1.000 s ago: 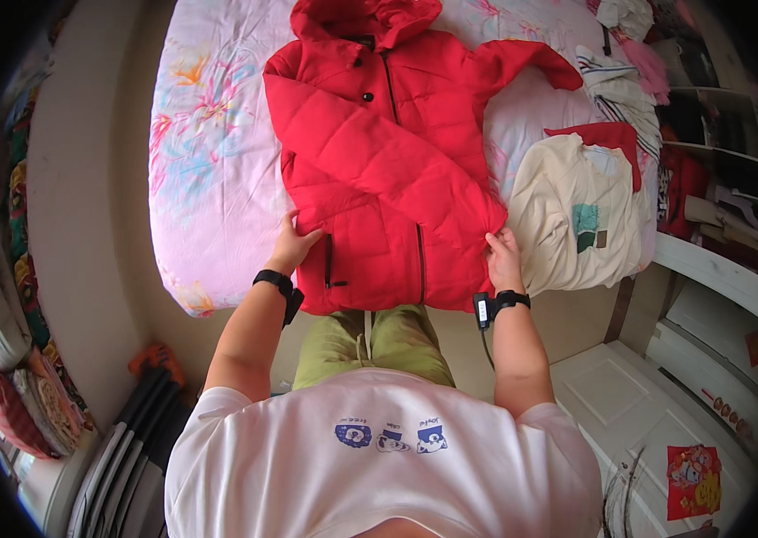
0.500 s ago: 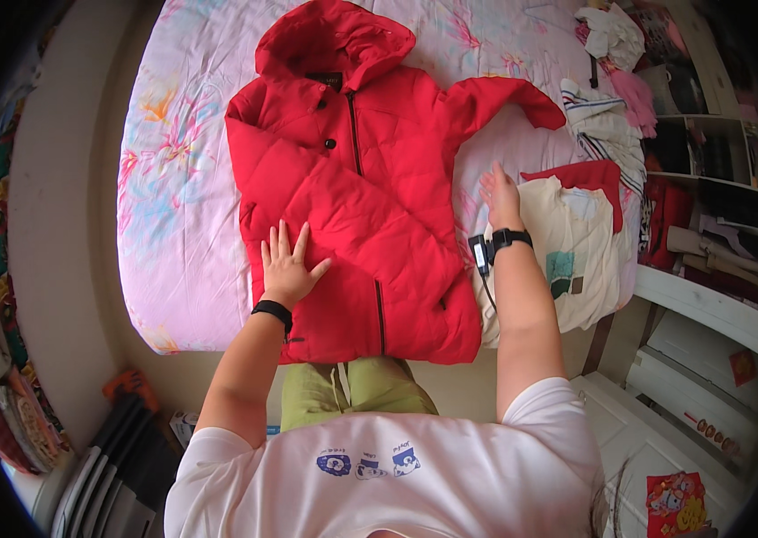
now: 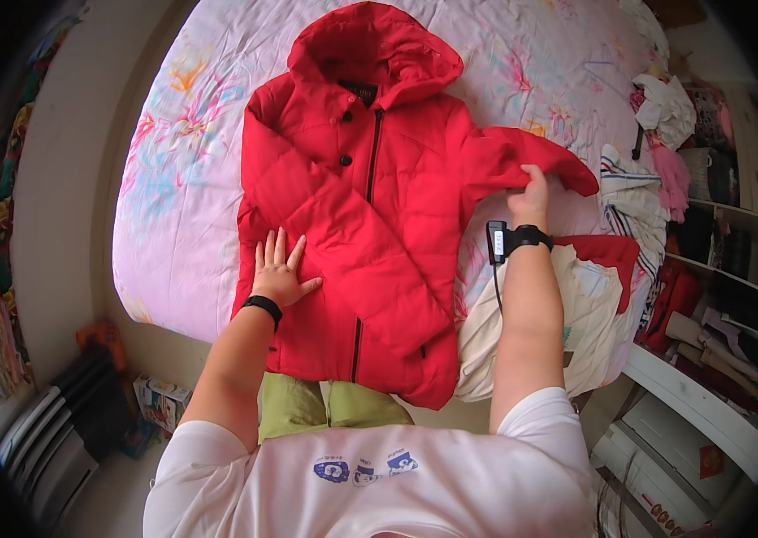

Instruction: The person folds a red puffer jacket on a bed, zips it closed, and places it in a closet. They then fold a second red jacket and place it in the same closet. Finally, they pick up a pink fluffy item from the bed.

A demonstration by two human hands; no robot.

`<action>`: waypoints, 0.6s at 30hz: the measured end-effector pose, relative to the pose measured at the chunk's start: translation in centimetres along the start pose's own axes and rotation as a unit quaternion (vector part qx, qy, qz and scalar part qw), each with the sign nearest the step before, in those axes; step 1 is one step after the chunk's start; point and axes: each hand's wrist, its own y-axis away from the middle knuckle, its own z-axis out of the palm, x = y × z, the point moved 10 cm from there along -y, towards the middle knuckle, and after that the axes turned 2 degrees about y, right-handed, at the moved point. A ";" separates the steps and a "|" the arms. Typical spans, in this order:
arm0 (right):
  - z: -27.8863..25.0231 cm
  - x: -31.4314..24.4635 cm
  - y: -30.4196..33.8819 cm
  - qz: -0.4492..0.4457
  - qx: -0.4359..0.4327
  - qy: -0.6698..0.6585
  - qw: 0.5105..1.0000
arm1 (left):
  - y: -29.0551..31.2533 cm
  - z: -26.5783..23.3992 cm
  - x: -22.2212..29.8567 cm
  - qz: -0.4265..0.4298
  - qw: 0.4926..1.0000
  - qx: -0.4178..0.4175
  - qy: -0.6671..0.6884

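Observation:
A red hooded padded jacket [image 3: 379,233] lies front up on the bed, its dark zip fastened and its hood at the far end. One sleeve is folded across the front. The other sleeve [image 3: 536,154] stretches out to the right. My left hand [image 3: 278,269] rests flat on the lower left of the jacket, fingers spread, holding nothing. At the lower edge of the outstretched sleeve, my right hand [image 3: 529,195] pinches the fabric; its fingertips are partly covered by the sleeve.
The bed has a pink floral sheet [image 3: 173,206]. A cream garment [image 3: 486,350] and a dark red cloth [image 3: 607,260] lie right of the jacket, partly under my right forearm. Striped clothing [image 3: 625,193] is beyond them. Shelves [image 3: 746,242] stand along the right side.
My right hand has gone from hovering open beside the jacket to gripping the outstretched sleeve. My left hand stays spread on the jacket. The whole view has shifted and tilted slightly.

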 end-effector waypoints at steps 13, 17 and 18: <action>3.5 15.0 26.9 -0.288 -0.411 0.766 0.402 | 1.2 -2.3 -1.3 0.071 0.961 0.111 0.244; -1.8 11.2 22.5 -0.335 -0.201 0.652 0.650 | 2.8 -2.3 -5.6 0.002 0.705 0.150 0.693; -4.1 11.3 19.9 -0.244 -0.162 0.572 0.766 | 3.0 -2.0 -5.4 -0.005 0.686 0.136 0.715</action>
